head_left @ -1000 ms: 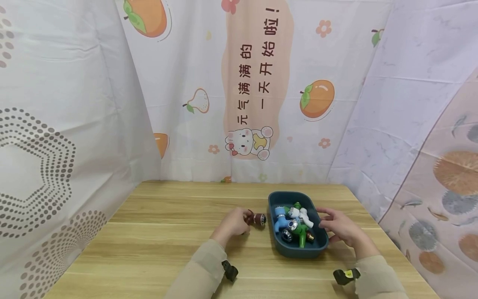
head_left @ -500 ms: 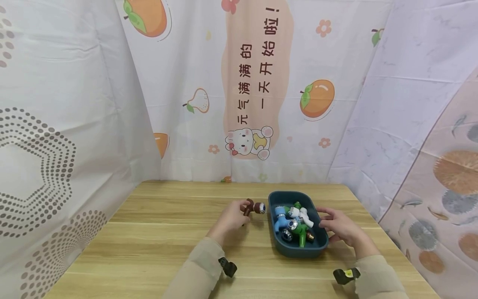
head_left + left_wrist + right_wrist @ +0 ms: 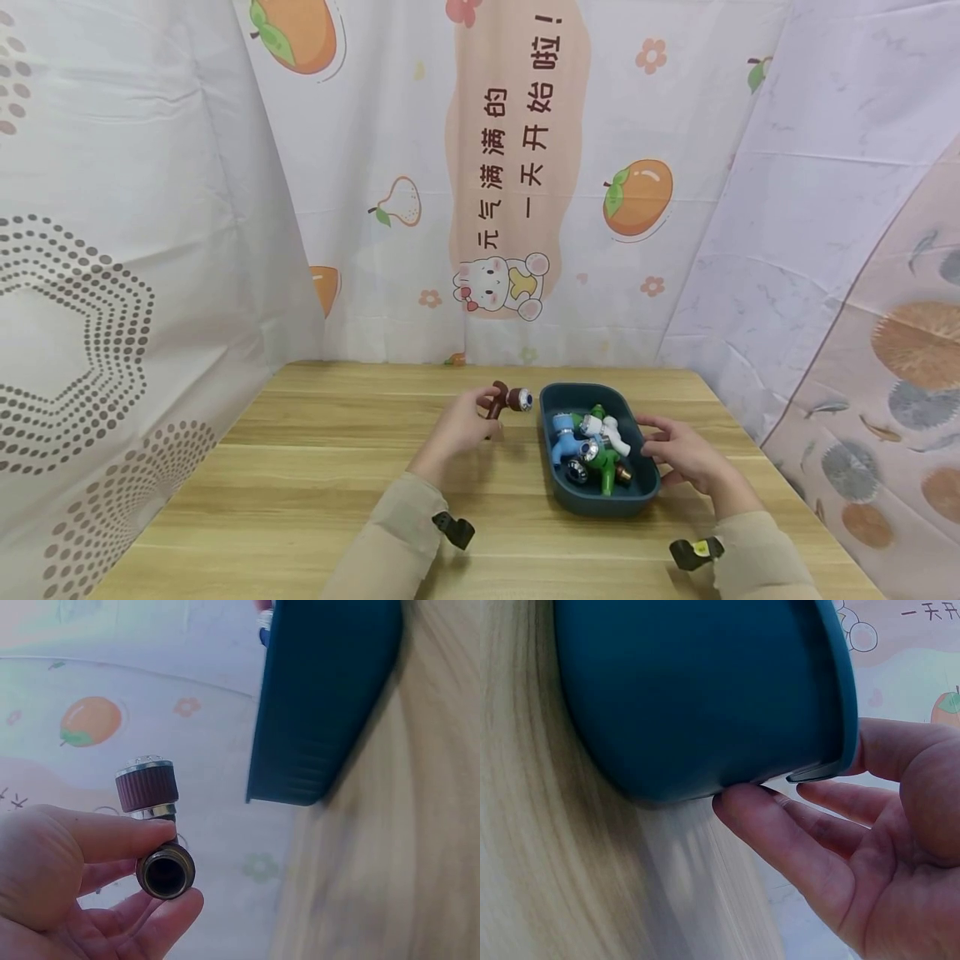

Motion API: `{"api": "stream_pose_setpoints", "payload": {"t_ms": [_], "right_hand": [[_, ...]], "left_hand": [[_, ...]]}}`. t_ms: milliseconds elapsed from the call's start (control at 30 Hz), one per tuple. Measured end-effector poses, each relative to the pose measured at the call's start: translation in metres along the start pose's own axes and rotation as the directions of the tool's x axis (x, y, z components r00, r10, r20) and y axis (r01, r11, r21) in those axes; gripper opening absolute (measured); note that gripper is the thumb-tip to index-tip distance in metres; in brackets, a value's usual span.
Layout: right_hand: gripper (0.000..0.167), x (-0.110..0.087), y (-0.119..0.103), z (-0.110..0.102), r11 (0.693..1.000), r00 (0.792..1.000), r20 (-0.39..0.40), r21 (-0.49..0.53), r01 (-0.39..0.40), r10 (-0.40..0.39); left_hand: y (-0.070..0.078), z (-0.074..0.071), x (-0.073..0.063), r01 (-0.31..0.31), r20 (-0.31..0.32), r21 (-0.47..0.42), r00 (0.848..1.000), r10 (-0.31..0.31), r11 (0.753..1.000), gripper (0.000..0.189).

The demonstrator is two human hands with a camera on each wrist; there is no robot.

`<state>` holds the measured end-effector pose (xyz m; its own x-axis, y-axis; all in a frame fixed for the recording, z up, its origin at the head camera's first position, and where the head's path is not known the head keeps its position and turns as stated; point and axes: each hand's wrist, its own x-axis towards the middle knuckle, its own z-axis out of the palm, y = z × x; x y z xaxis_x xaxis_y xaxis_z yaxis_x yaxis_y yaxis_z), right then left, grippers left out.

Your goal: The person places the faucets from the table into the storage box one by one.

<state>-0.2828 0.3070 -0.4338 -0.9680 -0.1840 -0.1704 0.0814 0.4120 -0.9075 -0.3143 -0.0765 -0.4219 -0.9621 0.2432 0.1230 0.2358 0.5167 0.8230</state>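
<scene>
My left hand (image 3: 459, 429) pinches a brown tap (image 3: 495, 406) between thumb and fingers, left of a dark teal basin. In the left wrist view, the tap's ribbed knob (image 3: 147, 786) with chrome trim points up and its round open end faces the camera. My right hand (image 3: 682, 454) touches the basin's right side, its fingers fairly straight. In the right wrist view, fingertips (image 3: 739, 804) rest against the teal basin (image 3: 697, 697), and another digit reaches its rim. Several blue, white and green taps (image 3: 603, 471) lie jumbled inside the basin.
Both hands are over a wooden table (image 3: 300, 492). Printed curtains (image 3: 420, 275) hang behind it and at both sides. Each forearm wears a black wrist camera (image 3: 453, 530) over a beige sleeve.
My left hand has moved away from me and slightly left, with the brown tap turned so its knob stands higher. My right hand and the basin have stayed put.
</scene>
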Motion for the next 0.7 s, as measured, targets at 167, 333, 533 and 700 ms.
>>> {"api": "stream_pose_setpoints", "payload": {"t_ms": [167,333,533,700], "right_hand": [[0.066,0.000,0.001,0.000,1.000,1.000,-0.002,0.004,0.003,-0.003],[0.066,-0.001,0.000,0.001,1.000,1.000,-0.001,0.003,0.012,-0.012],[0.066,-0.001,0.000,0.000,1.000,1.000,-0.001,0.005,0.019,-0.019],[0.066,-0.001,0.001,0.000,1.000,1.000,-0.002,0.006,0.019,-0.019]], "left_hand": [[0.004,-0.006,-0.002,-0.011,-0.015,-0.018,1.000,0.010,1.000,0.061],[0.009,-0.012,-0.004,-0.042,-0.035,-0.028,0.999,0.041,0.999,0.061],[0.015,-0.017,-0.007,-0.082,-0.056,-0.047,0.995,0.079,0.996,0.060],[0.019,-0.021,-0.010,-0.087,-0.064,-0.069,0.995,0.082,0.994,0.060]]}}
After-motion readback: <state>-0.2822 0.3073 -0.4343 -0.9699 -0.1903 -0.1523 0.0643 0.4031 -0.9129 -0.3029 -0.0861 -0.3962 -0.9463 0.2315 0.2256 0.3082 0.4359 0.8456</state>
